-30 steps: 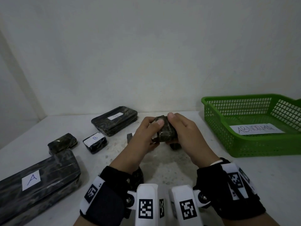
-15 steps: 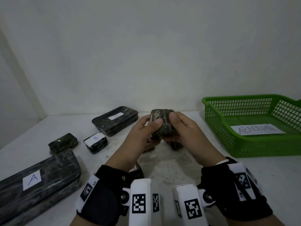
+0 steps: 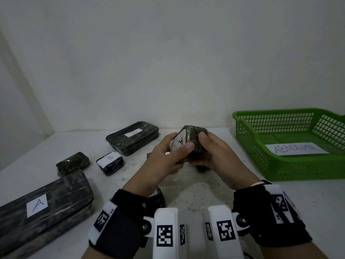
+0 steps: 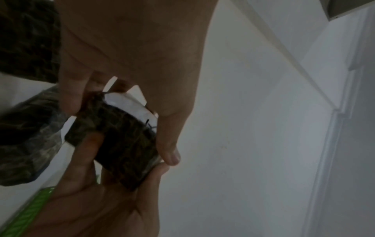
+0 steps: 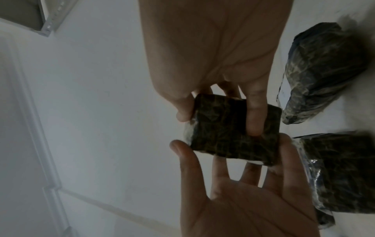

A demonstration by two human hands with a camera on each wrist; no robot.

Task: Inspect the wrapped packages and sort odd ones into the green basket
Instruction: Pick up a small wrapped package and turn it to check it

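Note:
A small block wrapped in dark camouflage film is held above the table in both hands, its white label with a handwritten mark turned toward me. My left hand pinches it from the left, thumb on the front. My right hand grips its right side, thumb on top and fingers underneath. The left wrist view shows the block between both hands, and so does the right wrist view. The green basket stands at the right, with an "ABNORMAL" paper inside.
On the white table at the left lie a long package marked A, a small one marked B, a small unlabelled one and a flat labelled one. Two more wrapped packages lie under my hands and by my left wrist.
Both hands have lifted the small block a little and turned it, so its white label now faces me. The other packages and the basket have not moved.

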